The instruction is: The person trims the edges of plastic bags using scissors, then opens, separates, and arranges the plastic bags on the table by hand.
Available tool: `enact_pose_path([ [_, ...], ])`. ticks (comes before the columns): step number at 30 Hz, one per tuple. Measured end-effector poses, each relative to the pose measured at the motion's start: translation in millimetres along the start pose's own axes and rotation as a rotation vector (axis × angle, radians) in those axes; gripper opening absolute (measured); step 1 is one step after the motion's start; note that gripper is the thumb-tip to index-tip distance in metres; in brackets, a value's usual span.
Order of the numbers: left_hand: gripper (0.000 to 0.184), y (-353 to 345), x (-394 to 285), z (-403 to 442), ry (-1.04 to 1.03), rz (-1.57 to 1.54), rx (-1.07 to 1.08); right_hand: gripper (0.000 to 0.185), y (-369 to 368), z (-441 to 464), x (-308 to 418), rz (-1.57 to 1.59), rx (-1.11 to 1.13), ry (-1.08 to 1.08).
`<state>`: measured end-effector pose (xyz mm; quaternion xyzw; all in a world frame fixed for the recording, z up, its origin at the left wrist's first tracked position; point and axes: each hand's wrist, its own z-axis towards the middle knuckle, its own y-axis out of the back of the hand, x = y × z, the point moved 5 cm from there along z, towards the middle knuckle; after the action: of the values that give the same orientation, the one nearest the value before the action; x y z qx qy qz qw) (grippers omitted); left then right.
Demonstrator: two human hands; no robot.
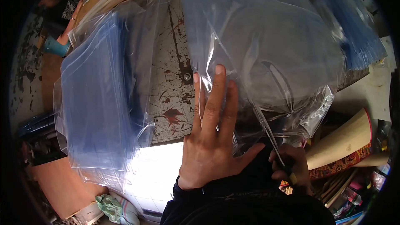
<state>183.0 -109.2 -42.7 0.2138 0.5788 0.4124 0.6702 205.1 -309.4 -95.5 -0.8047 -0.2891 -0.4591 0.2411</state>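
Observation:
My left hand lies with its fingers spread on the left edge of a large clear plastic sheet, over the worn table. At the lower right, my right hand is closed around the handles of a pair of scissors. The blades point up and to the left, against the lower part of the sheet, which is crumpled and shiny there. A stack of bluish clear plastic sheets rests on the table to the left of my left hand.
More bluish plastic hangs over the table's right side. Rolled material stands at the right. An orange-brown board and a green bag are at the lower left. Another person's arm shows at the upper left.

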Motion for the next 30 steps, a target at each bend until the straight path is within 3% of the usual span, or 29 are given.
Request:
enact_pose_path([
  [9,0.099,0.9,1.3,-2.1,-0.039,-0.052,-0.047,0.039,-10.8,15.6,15.5,-0.133,-0.016,0.058],
  [24,0.096,0.6,2.8,-2.1,-0.031,-0.037,-0.052,0.042,-9.2,12.2,13.9,-0.318,-0.084,0.074],
  [30,0.100,-0.2,2.7,-2.4,-0.029,-0.046,-0.044,0.045,-4.8,12.4,8.3,-0.008,-0.142,0.184],
])
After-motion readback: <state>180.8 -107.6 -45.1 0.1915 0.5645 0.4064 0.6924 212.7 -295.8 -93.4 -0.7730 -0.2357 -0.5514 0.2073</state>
